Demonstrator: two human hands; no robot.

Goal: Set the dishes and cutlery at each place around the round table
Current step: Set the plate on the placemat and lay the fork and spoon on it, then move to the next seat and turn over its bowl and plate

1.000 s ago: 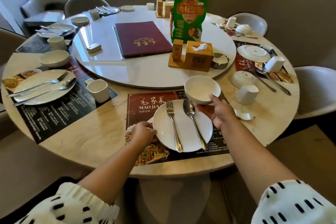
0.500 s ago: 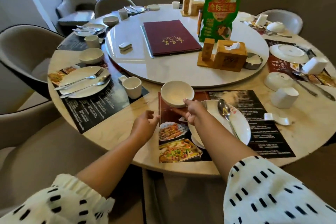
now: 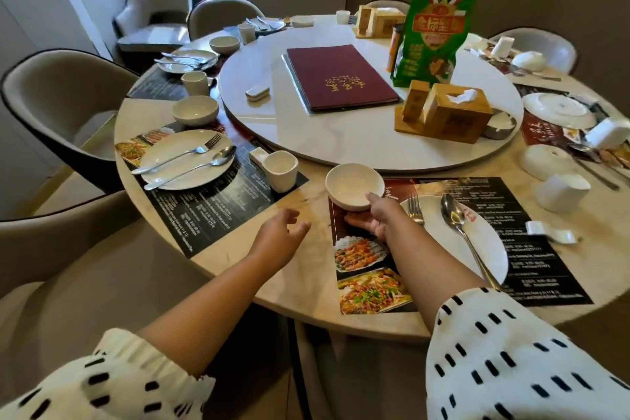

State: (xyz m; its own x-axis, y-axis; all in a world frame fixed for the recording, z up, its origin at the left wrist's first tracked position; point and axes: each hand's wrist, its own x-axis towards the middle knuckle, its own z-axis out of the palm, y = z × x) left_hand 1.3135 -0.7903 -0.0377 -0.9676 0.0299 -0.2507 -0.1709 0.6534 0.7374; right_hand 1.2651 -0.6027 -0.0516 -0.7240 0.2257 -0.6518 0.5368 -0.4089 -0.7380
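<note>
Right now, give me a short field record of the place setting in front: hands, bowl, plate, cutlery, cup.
right hand: grips the white bowl at its near rim, over the placemat's far left corner
left hand: open, empty, above the table edge
plate: on the placemat, right of the bowl
cutlery: fork and spoon on the plate
cup: upside down, right of the placemat

My sleeves (image 3: 511, 358) are white with short black dashes. The bowl (image 3: 353, 185) in my right hand (image 3: 376, 219) is plain white, like the plate (image 3: 477, 235); the menu (image 3: 341, 77) is maroon with gold lettering, the bag (image 3: 433, 31) green and red.
</note>
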